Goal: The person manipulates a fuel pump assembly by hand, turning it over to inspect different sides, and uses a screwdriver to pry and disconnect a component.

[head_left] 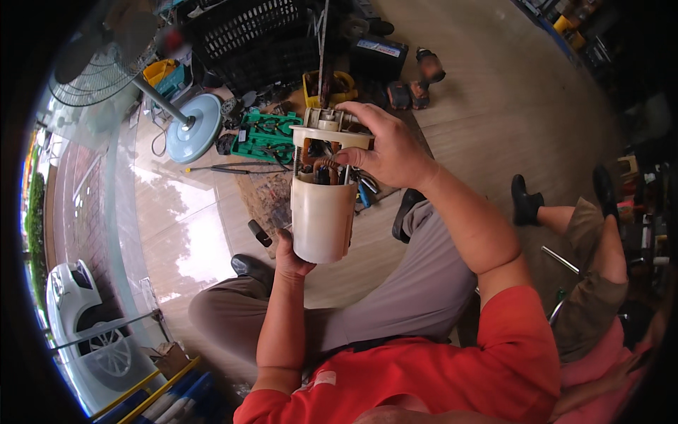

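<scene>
Cream canister above glossy floor, fan beyond.

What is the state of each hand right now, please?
Left hand: holding the white cylindrical unit, lower end.
Right hand: holding the same unit near its top.

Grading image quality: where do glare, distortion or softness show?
Head view: white glare washes out part of the glossy floor; fisheye distortion bends the pale car near the left rim; the pedestal fan looks hazy around its blades; the fuel pump module looks fairly sharp.
</scene>
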{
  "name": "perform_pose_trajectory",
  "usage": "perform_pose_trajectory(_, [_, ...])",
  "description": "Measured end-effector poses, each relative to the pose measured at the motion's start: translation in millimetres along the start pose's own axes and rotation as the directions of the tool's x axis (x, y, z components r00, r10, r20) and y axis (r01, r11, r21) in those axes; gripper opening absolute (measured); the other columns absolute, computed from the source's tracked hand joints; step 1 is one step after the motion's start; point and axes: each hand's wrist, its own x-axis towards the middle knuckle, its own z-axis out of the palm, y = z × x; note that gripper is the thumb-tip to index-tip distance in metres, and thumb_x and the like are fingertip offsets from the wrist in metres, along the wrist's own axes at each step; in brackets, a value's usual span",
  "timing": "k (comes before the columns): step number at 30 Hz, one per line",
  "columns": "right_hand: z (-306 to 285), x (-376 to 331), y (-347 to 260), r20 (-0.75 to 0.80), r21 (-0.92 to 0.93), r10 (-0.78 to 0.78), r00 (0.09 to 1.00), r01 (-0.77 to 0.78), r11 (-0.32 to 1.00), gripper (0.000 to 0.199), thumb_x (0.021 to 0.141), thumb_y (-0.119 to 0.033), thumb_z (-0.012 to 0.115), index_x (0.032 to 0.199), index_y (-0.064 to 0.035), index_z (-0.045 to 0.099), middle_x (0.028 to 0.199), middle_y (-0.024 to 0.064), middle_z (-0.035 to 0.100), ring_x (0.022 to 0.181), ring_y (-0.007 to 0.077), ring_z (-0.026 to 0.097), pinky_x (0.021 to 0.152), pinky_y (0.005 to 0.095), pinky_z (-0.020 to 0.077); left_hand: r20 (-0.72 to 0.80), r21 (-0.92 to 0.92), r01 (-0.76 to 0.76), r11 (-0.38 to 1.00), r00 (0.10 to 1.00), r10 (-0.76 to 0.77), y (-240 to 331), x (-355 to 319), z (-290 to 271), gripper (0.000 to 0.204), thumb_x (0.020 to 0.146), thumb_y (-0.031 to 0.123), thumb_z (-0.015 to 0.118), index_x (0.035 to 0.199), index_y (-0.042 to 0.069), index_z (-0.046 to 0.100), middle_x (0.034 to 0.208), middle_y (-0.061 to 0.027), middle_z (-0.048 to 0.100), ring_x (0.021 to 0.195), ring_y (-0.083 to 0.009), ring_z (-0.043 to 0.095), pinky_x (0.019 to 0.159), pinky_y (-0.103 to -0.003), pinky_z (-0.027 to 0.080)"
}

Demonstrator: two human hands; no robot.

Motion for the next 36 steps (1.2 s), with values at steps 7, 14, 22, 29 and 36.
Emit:
perform_pose_trajectory(7, [10, 3, -8, 0.139, 0.111, -0.104, 0.985, 0.089, 0.99, 0.07, 0.074, -0.033, 0.082, 0.128, 0.0007, 0.053, 0.119, 0.0166, 0.06, 0.107, 0.0292, 0.061, 0.09, 0.0356, 0.0501, -0.027, 0.046, 0.005, 0.999, 1.0, -0.004, -11, -13, -37, 0.098, 0.077, 0.07, 0.064, 0.145, 0.005, 0.037, 0.141, -0.0154, 0.049, 0.125, -0.0328, 0.052, 0.104, -0.049, 0.043])
perform_pose_trajectory(14, [18, 2, -17, 0.183, 0.194, -0.185, 0.966, 0.149, 0.969, 0.066, 0.075, -0.023, 0.082, 0.128, 0.0019, 0.053, 0.121, 0.0172, 0.058, 0.111, 0.0295, 0.058, 0.095, 0.0351, 0.0479, -0.063, -0.102, -0.125, 0.987, 0.991, 0.119, -12, -5, -41, 0.075, 0.093, 0.059, 0.049, 0.144, 0.005, 0.039, 0.14, -0.0141, 0.051, 0.122, -0.0312, 0.054, 0.101, -0.046, 0.047])
perform_pose_trajectory(22, [31, -8, -25, 0.247, 0.386, 0.039, 0.968, -0.135, 0.913, 0.049, 0.086, -0.017, 0.073, 0.126, 0.0009, 0.051, 0.123, 0.0095, 0.055, 0.11, 0.0154, 0.054, 0.093, 0.0303, 0.0469, -0.235, -0.13, -0.032, 0.991, 0.972, 0.0, -14, 6, -35, 0.068, 0.095, 0.053, 0.035, 0.138, 0.0, 0.043, 0.124, -0.0244, 0.056, 0.106, -0.0418, 0.06, 0.087, -0.053, 0.053])
perform_pose_trajectory(29, [44, -17, -18, 0.246, 0.7, 0.256, 0.935, -0.354, 0.62, 0.03, 0.092, -0.019, 0.067, 0.108, 0.0018, 0.054, 0.104, 0.0066, 0.055, 0.093, 0.0097, 0.054, 0.082, 0.0263, 0.0478, -0.079, -0.188, -0.004, 0.982, 0.997, -0.011, -6, 2, -16, 0.054, 0.096, 0.041, 0.047, 0.133, 0.001, 0.05, 0.126, -0.018, 0.06, 0.109, -0.0302, 0.062, 0.092, -0.043, 0.053])
perform_pose_trajectory(36, [49, -22, -15, 0.169, 0.62, 0.293, 0.941, -0.333, 0.71, 0.027, 0.088, -0.018, 0.071, 0.098, 0.0021, 0.056, 0.106, 0.0079, 0.054, 0.093, 0.0099, 0.054, 0.083, 0.0269, 0.047, -0.129, -0.112, -0.11, 0.988, 0.987, 0.095, -11, -3, -41, 0.064, 0.096, 0.053, 0.046, 0.142, 0.009, 0.042, 0.137, -0.0137, 0.054, 0.118, -0.0283, 0.057, 0.099, -0.042, 0.049])
